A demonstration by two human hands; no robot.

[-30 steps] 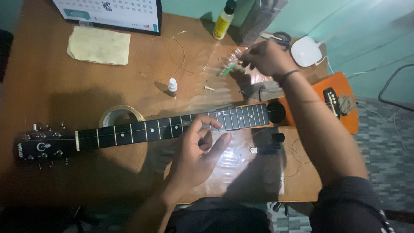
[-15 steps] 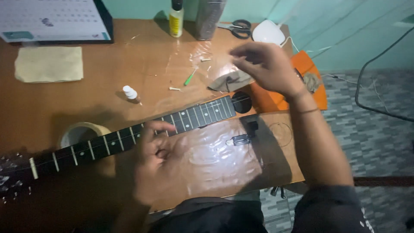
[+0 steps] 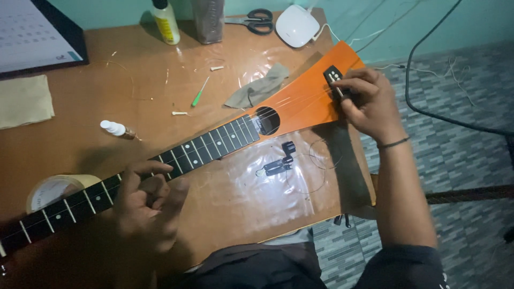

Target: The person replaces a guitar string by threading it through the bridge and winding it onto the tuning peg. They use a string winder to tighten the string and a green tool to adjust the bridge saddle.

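guitar: one small orange guitar point(image 3: 310, 101) is lying flat across the wooden table point(image 3: 80, 139), long axis running diagonally, neck pointing down toward the left hand and body pointing up toward the right hand, its far end hanging a bit past the table edge

left hand: the left hand point(image 3: 147, 206) is sitting on the neck, fingers curled loosely on the fretboard, not really clamping anything

right hand: the right hand point(image 3: 369, 101) is resting on the body, fingertips pinched together at the black bridge point(image 3: 333, 75); can't tell what's between them

between the hands: one black winder tool point(image 3: 278, 163) is lying on clear plastic just below the sound hole

above the neck: one grey rag point(image 3: 257, 91), one green-handled pick, one tiny white bottle point(image 3: 113, 128)

far edge: one pair of scissors point(image 3: 251, 20), one yellow bottle point(image 3: 165, 21)

beside left hand: one tape roll point(image 3: 53, 190)
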